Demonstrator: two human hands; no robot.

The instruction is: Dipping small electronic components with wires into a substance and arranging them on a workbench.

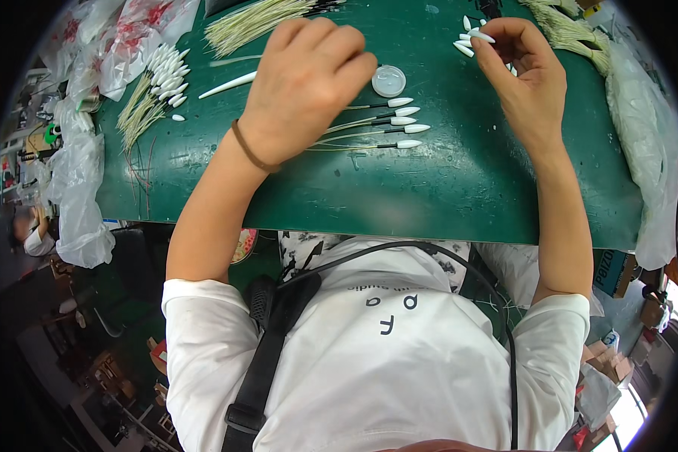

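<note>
My left hand [305, 87], with a brown band at its wrist, is curled closed over the table; its fingertips and anything in them are hidden. My right hand [531, 79] pinches a white pointed tip [481, 36] between thumb and forefinger. Several loose white tips [463, 50] lie beside those fingers. Between the hands stands a small round clear dish [389, 80]. Below it lie thin pale stems with black ends and white tips [408, 144], their other ends under my left hand. A white tapered stick [228, 84] shows left of that hand.
A bundle of white-tipped stems [147, 98] lies at the left of the green table [474, 196]. More pale stems [256, 24] lie at the back, with bundles [576, 38] at the back right. Plastic bags [83, 188] hang over the left edge, another [644, 143] at the right.
</note>
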